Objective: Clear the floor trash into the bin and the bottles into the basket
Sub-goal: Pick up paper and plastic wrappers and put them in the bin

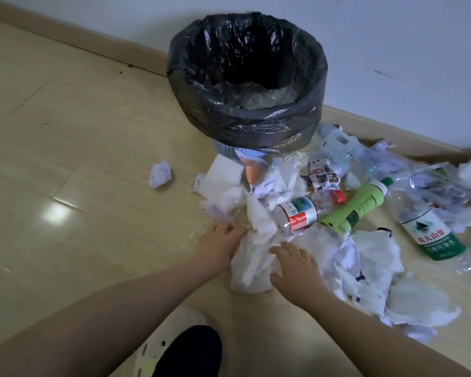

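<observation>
On the floor (79, 159) before the black-lined bin (256, 126), the left hand (220, 240) grips the crumpled white paper (253, 257), the right hand (294, 265) presses flat on it, and bottles (302, 213) lie just beside.

Single view, worn on the head. Looks forward and steeply down, close over the bin (250, 126), straight into its mouth. Takes in wall (392, 50) behind the bin, floor (65, 159) left of it, litter (256, 254) before and right of it, with left hand (218, 246) and right hand (297, 265) nearest the lens.
</observation>
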### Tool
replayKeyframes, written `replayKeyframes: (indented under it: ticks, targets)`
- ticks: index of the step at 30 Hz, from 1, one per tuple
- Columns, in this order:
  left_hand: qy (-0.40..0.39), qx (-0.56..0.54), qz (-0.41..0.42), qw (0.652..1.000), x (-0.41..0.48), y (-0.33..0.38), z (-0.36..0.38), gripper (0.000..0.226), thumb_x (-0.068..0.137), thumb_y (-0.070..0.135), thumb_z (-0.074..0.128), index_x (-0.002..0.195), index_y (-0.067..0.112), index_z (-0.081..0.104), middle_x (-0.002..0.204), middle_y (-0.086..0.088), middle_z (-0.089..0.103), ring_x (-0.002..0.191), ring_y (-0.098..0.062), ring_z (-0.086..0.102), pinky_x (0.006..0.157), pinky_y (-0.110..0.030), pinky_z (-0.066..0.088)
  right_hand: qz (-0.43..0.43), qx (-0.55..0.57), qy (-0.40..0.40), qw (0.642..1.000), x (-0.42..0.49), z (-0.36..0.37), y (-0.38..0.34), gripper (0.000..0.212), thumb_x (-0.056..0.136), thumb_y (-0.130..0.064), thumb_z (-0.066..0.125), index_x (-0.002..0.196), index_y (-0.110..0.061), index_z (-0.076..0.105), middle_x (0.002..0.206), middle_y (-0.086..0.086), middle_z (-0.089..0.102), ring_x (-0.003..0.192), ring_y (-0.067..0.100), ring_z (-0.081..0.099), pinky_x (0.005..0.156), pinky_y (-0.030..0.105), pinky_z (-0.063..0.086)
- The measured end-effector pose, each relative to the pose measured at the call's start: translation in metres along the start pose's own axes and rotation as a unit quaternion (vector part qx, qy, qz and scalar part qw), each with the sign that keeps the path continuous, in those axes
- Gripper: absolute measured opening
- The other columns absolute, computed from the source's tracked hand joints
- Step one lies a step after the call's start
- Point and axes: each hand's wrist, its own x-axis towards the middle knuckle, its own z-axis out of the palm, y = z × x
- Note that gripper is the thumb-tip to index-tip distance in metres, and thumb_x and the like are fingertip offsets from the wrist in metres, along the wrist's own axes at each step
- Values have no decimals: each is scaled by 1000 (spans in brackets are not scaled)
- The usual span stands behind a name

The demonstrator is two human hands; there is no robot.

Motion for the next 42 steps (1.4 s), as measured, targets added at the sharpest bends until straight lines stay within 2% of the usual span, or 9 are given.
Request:
replayKeyframes:
  ticks: [10,16,20,23,26,29,32,37,42]
  targets:
    - [-141,-54,25,988,13,18,-78,35,85,4,52,117,17,60,96,-1,57,84,-11,48,62,-10,33,15,84,-130,988,14,-64,49,33,95,-30,48,125,-17,51,128,3,55,117,19,51,98,28,41]
    - [-274,36,0,961,52,82,-166,38,88,-3,46,115,18,62,91,-1,52,69,-14,53,55,-22,50,47,139,-81,986,9,-93,71,29,95,-28,49,119,-14,56,121,3,59,111,19,54,88,24,41]
    - [-328,97,20,940,82,147,-201,30,89,3,55,114,18,62,94,-7,60,59,-15,57,53,-24,50,110,238,-42,964,10,-99,93,18,93,-20,52,106,-13,61,97,6,62,76,16,57,66,21,46]
    - [-281,62,35,957,94,183,-206,30,90,2,54,113,18,62,86,-4,60,58,-16,54,55,-24,48,141,263,-16,954,13,-101,110,19,91,-18,49,98,-7,63,88,8,63,68,17,56,58,20,44]
    - [-183,-149,29,971,103,196,-178,32,91,1,52,118,15,62,106,-11,62,74,-23,58,61,-27,49,185,360,18,914,13,-106,124,18,93,-13,48,97,-6,64,77,5,61,58,12,53,50,16,42]
    - [-87,-350,3,933,105,193,-147,38,90,-2,54,124,13,57,111,-15,60,86,-21,55,58,-24,46,238,481,76,840,14,-107,135,26,93,0,37,103,-5,61,72,9,58,56,17,51,53,24,40]
    - [-2,-430,-46,901,108,182,-135,40,85,-4,60,120,14,57,94,-3,62,73,-15,54,57,-22,45,271,547,141,779,13,-107,142,30,93,2,33,109,-5,57,78,10,57,58,17,50,56,27,41]
    - [28,-443,-118,889,105,161,-115,35,86,-3,54,115,17,57,91,0,56,73,-18,53,67,-31,46,281,378,209,857,3,-98,163,37,91,-8,42,125,-17,52,123,10,53,87,23,58,69,30,48]
    - [-36,-373,-48,926,92,172,-98,33,91,-6,44,89,18,67,106,-3,59,56,-10,43,49,-17,38,340,247,227,879,-17,-98,200,38,89,-14,47,127,-18,53,134,12,47,117,30,48,95,40,45]
